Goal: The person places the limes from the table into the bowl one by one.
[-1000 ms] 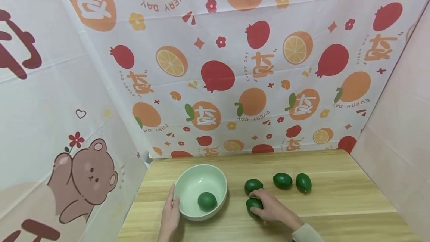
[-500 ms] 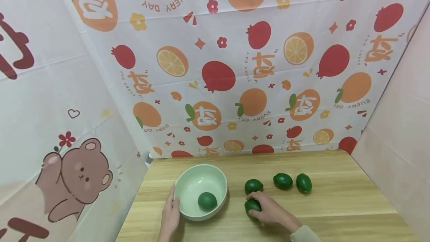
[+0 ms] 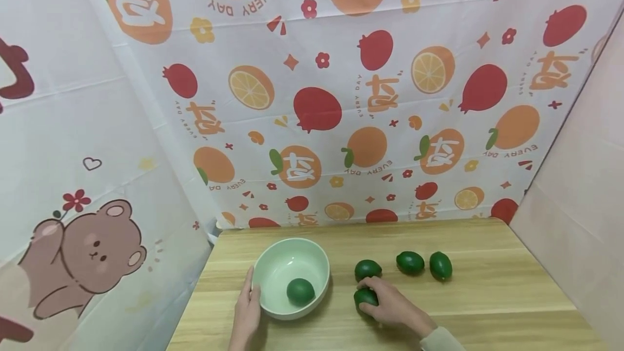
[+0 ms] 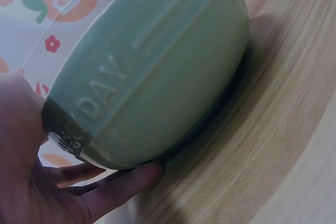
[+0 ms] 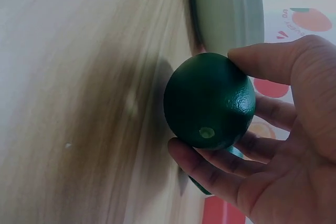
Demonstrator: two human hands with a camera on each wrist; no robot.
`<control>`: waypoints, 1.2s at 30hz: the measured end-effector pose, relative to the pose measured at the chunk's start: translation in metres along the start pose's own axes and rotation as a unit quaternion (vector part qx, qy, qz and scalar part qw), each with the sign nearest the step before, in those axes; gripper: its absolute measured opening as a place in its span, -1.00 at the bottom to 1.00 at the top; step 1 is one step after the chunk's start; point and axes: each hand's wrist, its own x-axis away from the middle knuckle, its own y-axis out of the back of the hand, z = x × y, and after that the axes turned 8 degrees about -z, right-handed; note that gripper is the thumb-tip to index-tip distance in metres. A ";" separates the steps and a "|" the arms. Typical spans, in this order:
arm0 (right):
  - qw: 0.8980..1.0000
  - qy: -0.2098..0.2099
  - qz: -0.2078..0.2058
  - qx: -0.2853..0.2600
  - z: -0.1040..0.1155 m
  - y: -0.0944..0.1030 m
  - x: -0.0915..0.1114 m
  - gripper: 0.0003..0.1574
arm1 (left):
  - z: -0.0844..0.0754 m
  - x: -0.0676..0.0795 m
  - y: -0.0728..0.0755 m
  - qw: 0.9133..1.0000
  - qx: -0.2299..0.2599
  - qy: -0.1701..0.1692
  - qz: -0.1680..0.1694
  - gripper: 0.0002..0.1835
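A pale green bowl [image 3: 292, 253] stands on the table's left side with one dark green lime [image 3: 300, 292] inside it. My left hand [image 3: 247, 307] holds the bowl's left side, its thumb at the rim; in the left wrist view several fingers [image 4: 128, 184] lie under the curved outer wall. To the right of the bowl, my right hand [image 3: 390, 303] grips another lime [image 3: 365, 301] between thumb and fingers. The right wrist view shows this held lime [image 5: 209, 100] close over the wood, its pale stem scar facing the camera.
Just beyond the right hand lies a lime [image 3: 368, 270]. Two more, a lime [image 3: 410, 262] and an upright-pointing lime [image 3: 441, 265], lie farther right. A fruit-printed cloth [image 3: 331, 177] hangs behind the wooden table [image 3: 487, 307], with pale cloths at both sides.
The right hand's fingers have settled round the near lime, which has shifted slightly left. The left hand and the bowl stay in place. The head view has turned slightly.
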 end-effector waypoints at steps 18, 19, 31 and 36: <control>1.000 0.023 -0.019 0.006 0.011 0.014 -0.005 -0.50 | 0.002 -0.002 -0.002 1.000 0.002 -0.005 -0.008 -0.38; 0.999 0.025 -0.020 0.004 0.011 0.016 -0.006 -0.52 | 0.002 -0.002 -0.002 1.000 0.002 -0.006 -0.010 -0.38; 0.998 0.051 -0.047 -0.006 0.027 0.029 -0.014 -0.52 | 0.002 0.004 -0.002 1.000 0.000 -0.020 -0.015 -0.39; 0.995 0.067 -0.069 -0.007 0.037 0.037 -0.021 -0.54 | 0.002 0.002 -0.002 1.000 0.003 -0.015 -0.013 -0.38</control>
